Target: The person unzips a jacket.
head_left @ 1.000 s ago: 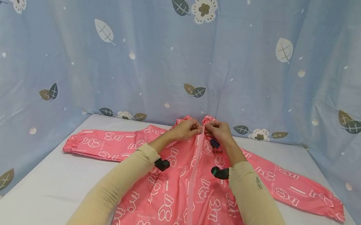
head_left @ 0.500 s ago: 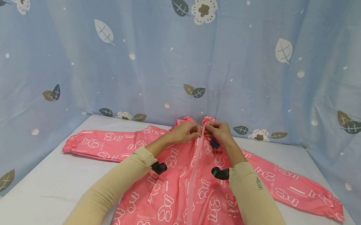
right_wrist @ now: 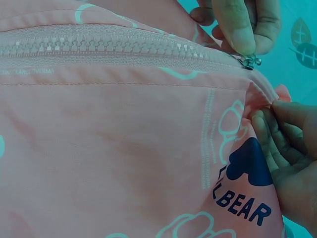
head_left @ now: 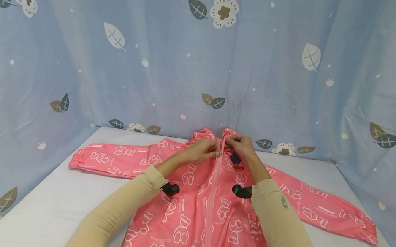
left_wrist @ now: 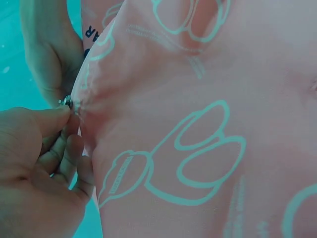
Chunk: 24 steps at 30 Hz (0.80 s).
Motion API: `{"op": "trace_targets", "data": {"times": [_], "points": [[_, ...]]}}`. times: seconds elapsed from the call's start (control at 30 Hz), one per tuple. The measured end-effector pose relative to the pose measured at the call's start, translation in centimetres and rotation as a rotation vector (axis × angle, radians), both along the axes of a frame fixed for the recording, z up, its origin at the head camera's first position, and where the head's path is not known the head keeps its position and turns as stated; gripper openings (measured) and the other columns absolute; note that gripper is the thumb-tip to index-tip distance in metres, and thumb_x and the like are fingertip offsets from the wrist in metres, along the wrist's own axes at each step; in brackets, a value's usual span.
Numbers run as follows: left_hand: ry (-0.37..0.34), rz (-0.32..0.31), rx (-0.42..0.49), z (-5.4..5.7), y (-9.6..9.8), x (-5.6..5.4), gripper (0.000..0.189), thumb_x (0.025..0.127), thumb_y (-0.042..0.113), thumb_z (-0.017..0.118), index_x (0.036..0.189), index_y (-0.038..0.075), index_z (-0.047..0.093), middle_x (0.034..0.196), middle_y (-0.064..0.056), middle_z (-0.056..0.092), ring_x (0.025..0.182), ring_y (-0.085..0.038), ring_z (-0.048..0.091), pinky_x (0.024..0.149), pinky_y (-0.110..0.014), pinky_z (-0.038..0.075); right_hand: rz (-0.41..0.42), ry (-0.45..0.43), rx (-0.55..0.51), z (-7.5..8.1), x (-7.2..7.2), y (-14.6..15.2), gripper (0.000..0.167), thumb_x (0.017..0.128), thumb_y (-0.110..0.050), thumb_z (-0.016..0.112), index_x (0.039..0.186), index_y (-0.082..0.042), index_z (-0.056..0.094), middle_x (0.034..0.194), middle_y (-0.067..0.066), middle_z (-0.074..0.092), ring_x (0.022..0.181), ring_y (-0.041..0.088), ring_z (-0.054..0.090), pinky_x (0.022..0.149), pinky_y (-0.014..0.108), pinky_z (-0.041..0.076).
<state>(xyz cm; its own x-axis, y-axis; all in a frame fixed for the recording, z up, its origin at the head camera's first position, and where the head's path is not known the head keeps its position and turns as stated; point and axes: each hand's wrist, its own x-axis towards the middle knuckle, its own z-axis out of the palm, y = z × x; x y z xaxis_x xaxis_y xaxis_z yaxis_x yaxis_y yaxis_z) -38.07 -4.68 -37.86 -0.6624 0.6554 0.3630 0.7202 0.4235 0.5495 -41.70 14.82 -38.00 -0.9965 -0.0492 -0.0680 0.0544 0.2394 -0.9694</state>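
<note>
A pink jacket [head_left: 182,228] with white bear outlines lies front up, its sleeves spread to both sides. Down its middle runs a zipper [head_left: 212,211]; in the right wrist view its teeth are joined below the metal slider [right_wrist: 249,62]. My left hand [head_left: 199,150] pinches the zipper pull [left_wrist: 65,101] between thumb and finger, near the collar. Just above and to the right, my right hand [head_left: 241,146] pinches the jacket's front edge by the collar, next to a dark bear patch [right_wrist: 250,163]. The right fingertips are partly hidden by cloth in the head view.
The jacket lies on a white table [head_left: 51,204]. A blue curtain [head_left: 167,72] with leaves and flowers hangs behind and along both sides. Dark wrist cameras [head_left: 170,189] sit beneath both forearms, over the jacket.
My left hand has moved a little down along the zipper, and the slider has come down with it. The right hand keeps its hold on the edge near the collar.
</note>
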Motion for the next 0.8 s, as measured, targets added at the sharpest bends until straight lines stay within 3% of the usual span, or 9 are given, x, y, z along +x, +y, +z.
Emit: {"op": "trace_targets", "data": {"times": [0.17, 0.5, 0.8], "points": [[-0.008, 0.012, -0.016, -0.1, -0.1, 0.7, 0.005, 0.095, 0.004, 0.060, 0.092, 0.000, 0.060, 0.086, -0.011, 0.065, 0.079, -0.014, 0.057, 0.074, -0.021, 0.047, 0.000, -0.003, 0.014, -0.1, 0.1, 0.1, 0.039, 0.097, -0.024, 0.062, 0.126, 0.003, 0.060, 0.096, 0.011, 0.069, 0.070, 0.006, 0.067, 0.069, 0.021, 0.057], [-0.047, -0.015, 0.014, -0.6, -0.4, 1.4, 0.005, 0.095, 0.004, 0.060, 0.091, 0.000, 0.060, 0.086, -0.013, 0.065, 0.076, -0.009, 0.053, 0.072, -0.020, 0.045, 0.003, 0.009, -0.008, -0.3, 0.1, 0.1, 0.039, 0.097, -0.021, 0.062, 0.126, 0.004, 0.060, 0.090, 0.007, 0.069, 0.070, 0.006, 0.068, 0.067, 0.020, 0.057], [-0.073, -0.034, -0.019, -0.5, -0.9, 2.4, 0.005, 0.096, 0.007, 0.061, 0.095, 0.002, 0.061, 0.089, -0.010, 0.066, 0.080, -0.010, 0.056, 0.077, -0.021, 0.048, -0.008, -0.003, 0.000, -0.2, 0.1, 0.1, 0.038, 0.097, -0.023, 0.062, 0.125, 0.003, 0.061, 0.091, 0.008, 0.069, 0.070, 0.006, 0.068, 0.068, 0.020, 0.057]]}}
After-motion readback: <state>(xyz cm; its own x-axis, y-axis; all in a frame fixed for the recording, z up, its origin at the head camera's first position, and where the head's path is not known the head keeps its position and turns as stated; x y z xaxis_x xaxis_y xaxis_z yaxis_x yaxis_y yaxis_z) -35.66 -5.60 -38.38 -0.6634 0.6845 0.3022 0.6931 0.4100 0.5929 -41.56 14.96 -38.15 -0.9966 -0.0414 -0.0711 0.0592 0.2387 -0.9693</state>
